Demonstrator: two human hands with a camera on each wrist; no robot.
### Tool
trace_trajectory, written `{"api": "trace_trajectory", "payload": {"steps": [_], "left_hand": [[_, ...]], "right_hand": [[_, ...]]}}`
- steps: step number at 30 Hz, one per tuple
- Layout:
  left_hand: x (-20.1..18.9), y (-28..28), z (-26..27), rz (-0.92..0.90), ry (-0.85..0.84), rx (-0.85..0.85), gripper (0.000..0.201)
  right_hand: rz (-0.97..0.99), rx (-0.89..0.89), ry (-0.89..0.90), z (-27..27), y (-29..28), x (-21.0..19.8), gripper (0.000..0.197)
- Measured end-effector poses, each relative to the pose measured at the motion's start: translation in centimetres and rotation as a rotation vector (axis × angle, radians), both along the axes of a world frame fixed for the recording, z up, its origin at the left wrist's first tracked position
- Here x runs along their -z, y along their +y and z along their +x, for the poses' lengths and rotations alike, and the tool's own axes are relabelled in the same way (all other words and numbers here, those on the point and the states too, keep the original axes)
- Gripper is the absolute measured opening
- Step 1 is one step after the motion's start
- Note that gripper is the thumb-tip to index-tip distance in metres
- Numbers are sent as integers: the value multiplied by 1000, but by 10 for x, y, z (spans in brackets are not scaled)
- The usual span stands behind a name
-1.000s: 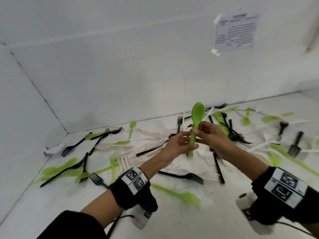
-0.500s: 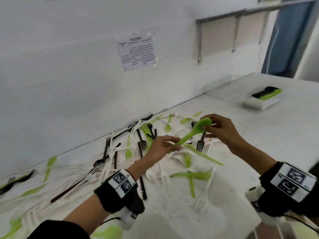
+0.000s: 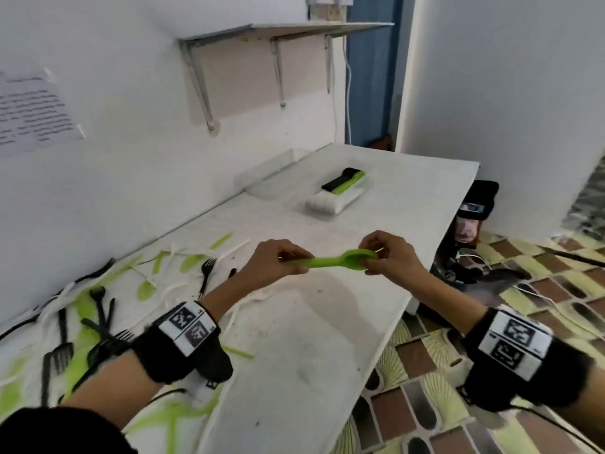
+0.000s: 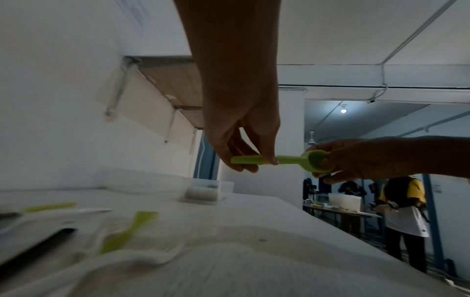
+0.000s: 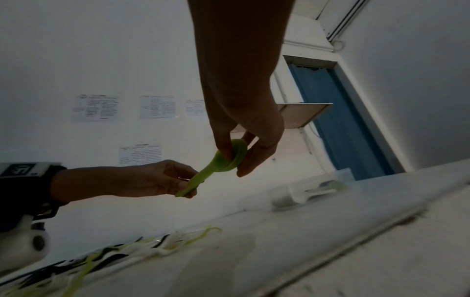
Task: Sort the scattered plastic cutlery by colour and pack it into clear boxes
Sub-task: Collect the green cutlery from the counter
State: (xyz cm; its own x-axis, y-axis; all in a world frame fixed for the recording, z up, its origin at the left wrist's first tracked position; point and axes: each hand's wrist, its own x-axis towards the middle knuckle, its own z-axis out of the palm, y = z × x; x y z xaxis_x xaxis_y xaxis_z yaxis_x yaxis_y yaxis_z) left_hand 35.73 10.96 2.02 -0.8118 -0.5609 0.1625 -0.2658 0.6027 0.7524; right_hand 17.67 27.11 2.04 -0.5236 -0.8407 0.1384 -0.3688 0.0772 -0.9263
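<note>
A green plastic spoon point(image 3: 330, 260) point(image 4: 289, 160) point(image 5: 216, 164) lies level in the air above the white table point(image 3: 327, 322). My left hand point(image 3: 281, 263) point(image 4: 250, 160) pinches its handle end. My right hand point(image 3: 376, 257) point(image 5: 237, 158) pinches its bowl. A clear box point(image 3: 337, 193) with white, green and black cutlery stacked in it stands at the back of the table, well beyond both hands. A second, see-through box point(image 3: 271, 173) sits beside it against the wall. Green, black and white cutlery point(image 3: 98, 309) lies scattered at the left.
The table's right edge point(image 3: 422, 283) drops to a tiled floor point(image 3: 491, 371). A shelf point(image 3: 281, 31) hangs on the wall above the boxes. Bags and cables point(image 3: 471, 224) lie on the floor by the far corner. A person point(image 4: 404, 203) stands in the room behind.
The spoon has gone from upright to level and both hands have carried it rightward, away from the scattered pile. My head has turned right, bringing the boxes and table edge into view.
</note>
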Motion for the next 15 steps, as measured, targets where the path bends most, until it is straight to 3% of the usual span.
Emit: {"api": "trace_trajectory", "payload": {"steps": [15], "left_hand": [[5, -32, -202, -109, -79, 245, 24]], "right_hand": [[151, 177, 72, -170, 0, 26, 19]]}}
